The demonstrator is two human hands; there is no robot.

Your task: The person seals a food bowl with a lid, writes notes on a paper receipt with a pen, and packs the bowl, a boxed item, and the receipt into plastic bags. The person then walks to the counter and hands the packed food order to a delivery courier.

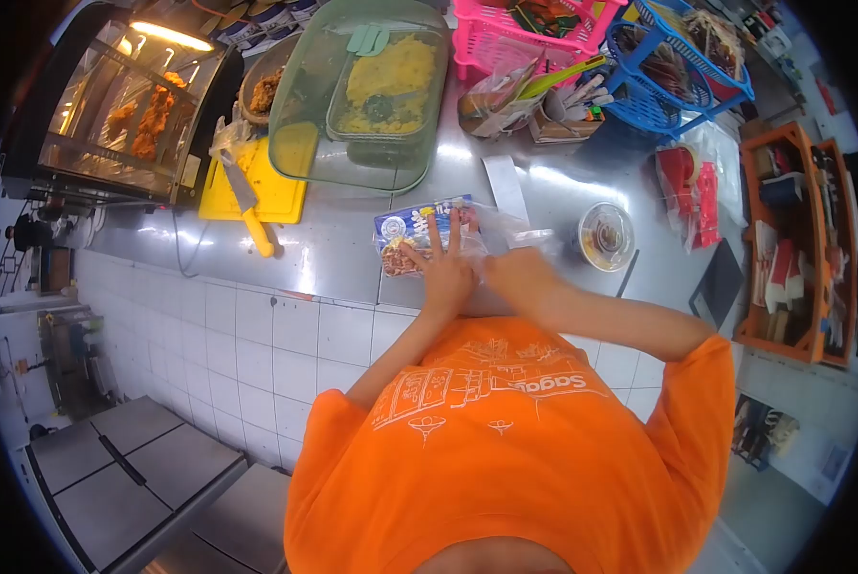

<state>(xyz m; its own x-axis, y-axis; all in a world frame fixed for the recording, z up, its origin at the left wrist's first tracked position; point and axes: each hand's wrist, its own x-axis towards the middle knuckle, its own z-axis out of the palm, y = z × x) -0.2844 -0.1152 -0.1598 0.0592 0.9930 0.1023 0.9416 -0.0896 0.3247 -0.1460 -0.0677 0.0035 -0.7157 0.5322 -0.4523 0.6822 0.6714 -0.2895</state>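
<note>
A blue food box or packet (391, 232) with white lettering and a picture of food lies on the steel counter, partly inside a clear plastic bag (499, 222). My left hand (445, 265) rests on it with fingers stretched out and spread. Close beside it, my right hand (520, 275) is closed at the bag's near right end, seemingly pinching the plastic; its fingertips are partly hidden and a little blurred. To the right stands a round clear lidded tub (604, 237) with dark and yellowish contents. A white paper strip (506, 189) lies behind the bag.
At left, a yellow cutting board (290, 196) holds a yellow-handled knife (242, 196) beside a lit glass food warmer (152, 105). Behind is a large green-tinted tub (290, 96) with yellow food. Pink (472, 48) and blue baskets (639, 110) stand at the back right.
</note>
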